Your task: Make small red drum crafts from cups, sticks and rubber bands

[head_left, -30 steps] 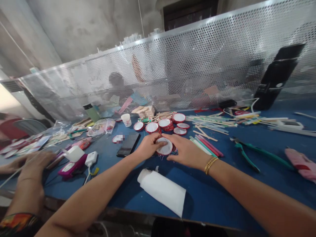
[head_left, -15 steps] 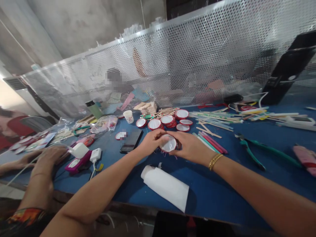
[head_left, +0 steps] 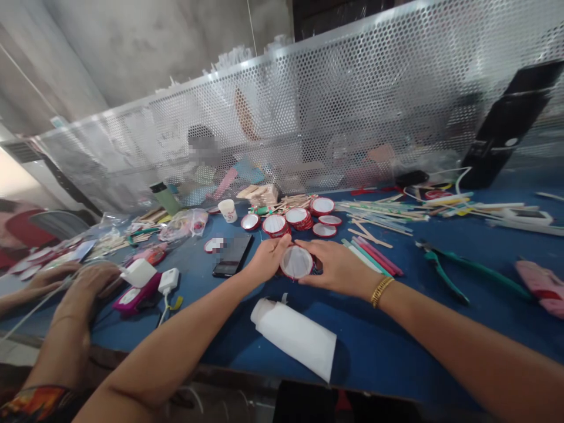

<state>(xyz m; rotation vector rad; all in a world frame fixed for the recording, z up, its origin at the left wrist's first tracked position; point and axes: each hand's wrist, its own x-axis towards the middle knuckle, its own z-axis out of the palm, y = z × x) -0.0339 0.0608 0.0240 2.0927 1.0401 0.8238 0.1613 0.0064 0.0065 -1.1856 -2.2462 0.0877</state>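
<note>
Between my two hands is a round disc with a pale, shiny face and a dark reddish edge. My left hand grips its left rim, thumb along the top edge. My right hand wraps its fingers round the right side. Just beyond them stand stacks of similar red-rimmed discs. Below, nearer the table edge, lies a white tube on its side, apart from both hands. A black phone rests to the left of my left hand.
Glue sticks, green-handled pliers and a pink tool lie to the right. Left are a purple power strip with chargers and another person's hands. Behind are a paper cup, wooden sticks and a perforated metal screen.
The disc's pale face now shows more fully towards me, and my left fingers have shifted to its left edge. The whole view has moved slightly.
</note>
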